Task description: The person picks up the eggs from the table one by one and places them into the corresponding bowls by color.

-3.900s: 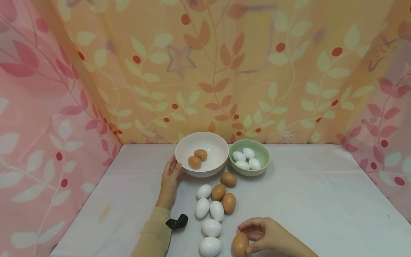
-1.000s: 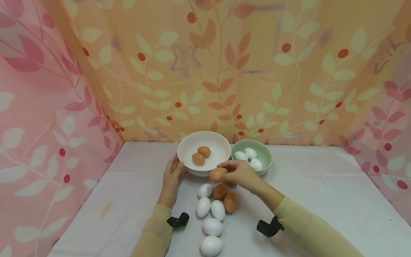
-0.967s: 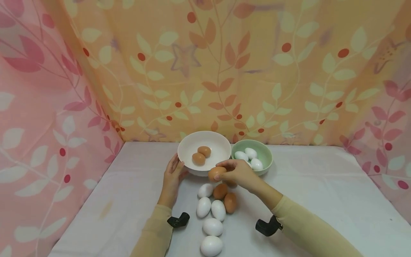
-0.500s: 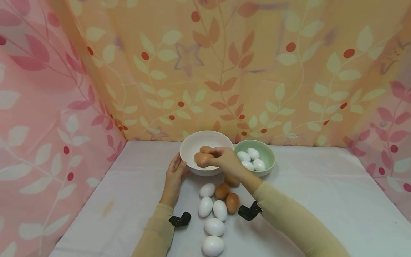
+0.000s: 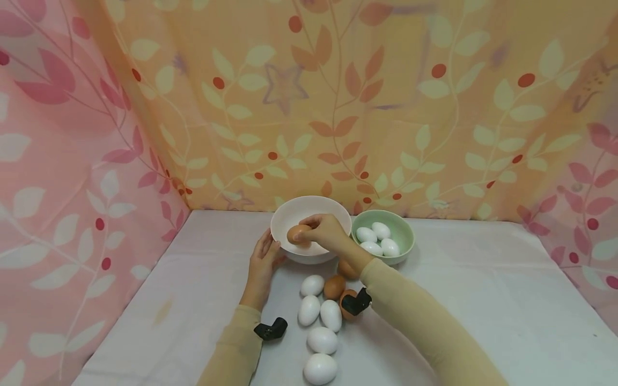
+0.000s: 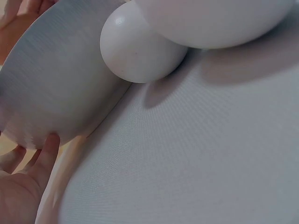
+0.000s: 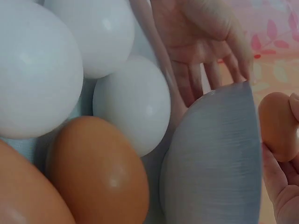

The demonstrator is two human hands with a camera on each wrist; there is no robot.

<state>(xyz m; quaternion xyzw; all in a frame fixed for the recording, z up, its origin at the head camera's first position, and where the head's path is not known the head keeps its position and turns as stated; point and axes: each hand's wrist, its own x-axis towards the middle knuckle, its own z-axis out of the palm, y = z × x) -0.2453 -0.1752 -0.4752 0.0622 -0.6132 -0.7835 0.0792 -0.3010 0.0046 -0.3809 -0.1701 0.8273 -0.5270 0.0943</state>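
Note:
My right hand (image 5: 325, 231) pinches a brown egg (image 5: 296, 234) between thumb and fingers, over the inside of the white bowl (image 5: 289, 212). The eggs inside that bowl are hidden behind this hand and egg. My left hand (image 5: 260, 265) holds the bowl at its left side, thumb at the near side and fingers round the outer wall. In the left wrist view its fingertips (image 6: 52, 140) touch the outside of the bowl. The right wrist view shows the held brown egg (image 7: 279, 126) past the bowl's rim.
A green bowl (image 5: 405, 236) with several white eggs stands right of the white bowl. In front lie several white eggs (image 5: 322, 341) in a cluster, beside three brown eggs (image 5: 334, 287), two partly hidden by the right arm. A patterned cloth (image 5: 386, 134) hangs behind the table.
My right hand has picked up the brown egg from the table's near edge and carried it forward and left over the white bowl. The left hand has stayed on the bowl.

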